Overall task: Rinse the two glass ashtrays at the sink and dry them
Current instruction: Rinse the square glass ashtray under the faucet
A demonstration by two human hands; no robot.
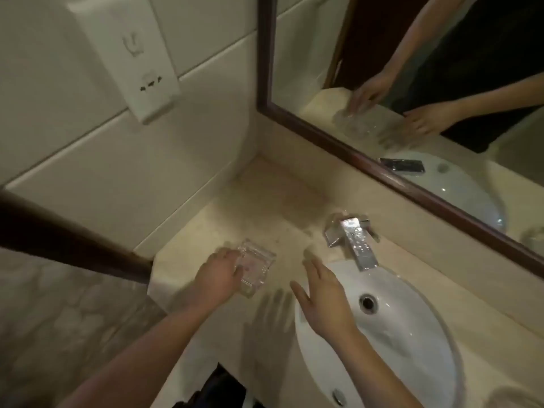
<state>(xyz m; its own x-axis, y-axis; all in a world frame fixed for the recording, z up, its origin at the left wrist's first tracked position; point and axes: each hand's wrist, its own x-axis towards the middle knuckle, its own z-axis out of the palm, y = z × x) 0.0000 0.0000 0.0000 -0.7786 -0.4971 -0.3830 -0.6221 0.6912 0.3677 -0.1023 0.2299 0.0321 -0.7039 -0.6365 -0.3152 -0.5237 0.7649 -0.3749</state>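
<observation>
Right hand (322, 301) hovers spread, empty; left hand (219, 278) pinches glass ashtray (256, 267) by its thick rim — probably heavy, slippery, breakable.

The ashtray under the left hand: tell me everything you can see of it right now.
The ashtray is clear, thick glass, roughly square with rounded corners and a raised rim. It sits flat on the beige counter, left of the sink and apart from the faucet. The left hand rests its fingers on the near edge; whether it grips is unclear. Motion blur hides finer detail and contents.
</observation>
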